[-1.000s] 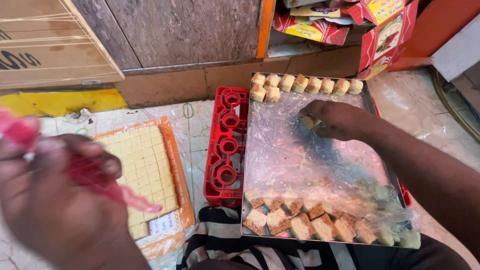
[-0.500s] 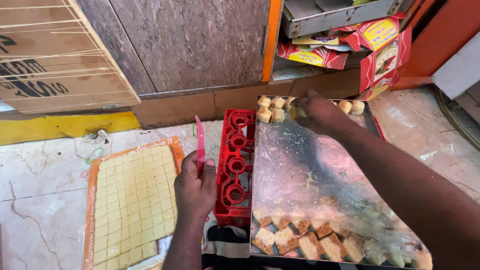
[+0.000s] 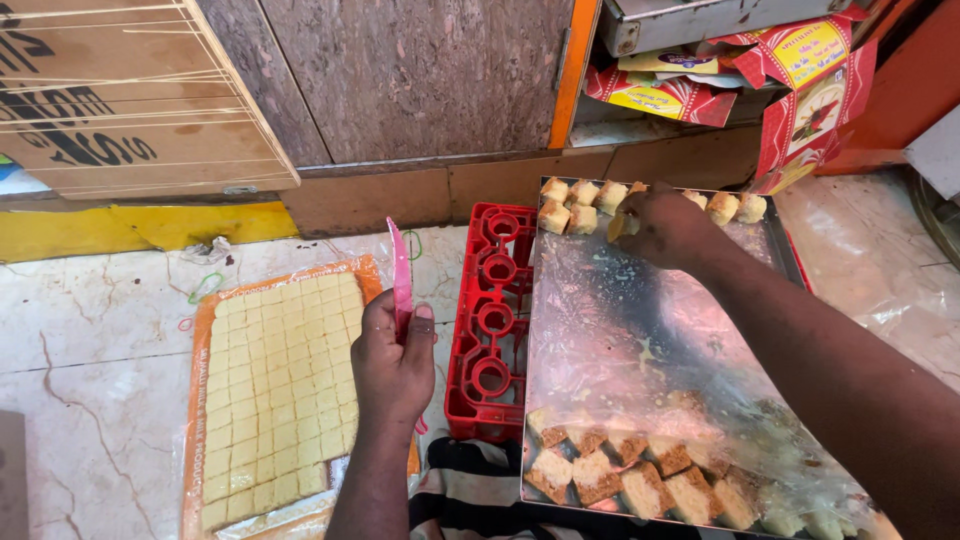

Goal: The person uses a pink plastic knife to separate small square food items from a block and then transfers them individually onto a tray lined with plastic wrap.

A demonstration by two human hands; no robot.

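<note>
My left hand (image 3: 392, 360) grips a pink plastic scraper (image 3: 401, 276), blade pointing up, between a slab of pale yellow sweet cut into squares (image 3: 280, 385) and a red crate (image 3: 490, 325). My right hand (image 3: 665, 225) reaches across a metal tray lined with clear film (image 3: 640, 340) to its far edge, fingers closed on a sweet piece (image 3: 622, 226) in the far row of pieces (image 3: 585, 195). Another row of browned pieces (image 3: 640, 480) lies along the tray's near edge.
The slab rests on an orange sheet (image 3: 190, 400) on a marble floor (image 3: 90, 330). A cardboard box (image 3: 110, 90) leans at the back left. Folded printed cartons (image 3: 790, 70) fill a shelf at the back right. Striped cloth (image 3: 470, 500) lies below the tray.
My left hand has drawn back from close to the camera and now holds the scraper upright by the crate. My right hand has moved from the tray's middle to the far row.
</note>
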